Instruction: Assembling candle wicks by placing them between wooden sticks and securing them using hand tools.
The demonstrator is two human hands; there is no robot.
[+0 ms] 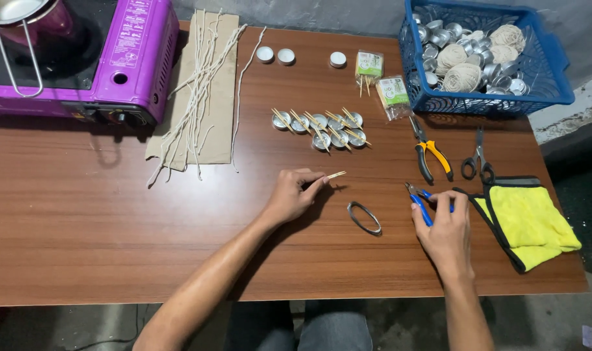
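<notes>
My left hand (292,195) pinches a short wooden stick (335,175) between its fingertips, just above the brown table (81,221). A squashed metal ring (364,217) lies on the table between my hands. Resting on the table, my right hand (444,227) grips small blue-handled pliers (420,201) with the jaws pointing up and left. Beyond my hands sits a cluster of several small metal cups (322,127) with wooden sticks laid across them.
A purple portable stove (94,58) with a pan stands far left, beside cardboard with white wicks (198,91). Yellow-handled pliers (431,156), scissors (478,162), a yellow cloth (526,221), stick packets (380,81), three loose cups (286,56) and a blue basket (484,58) of cups and twine lie right.
</notes>
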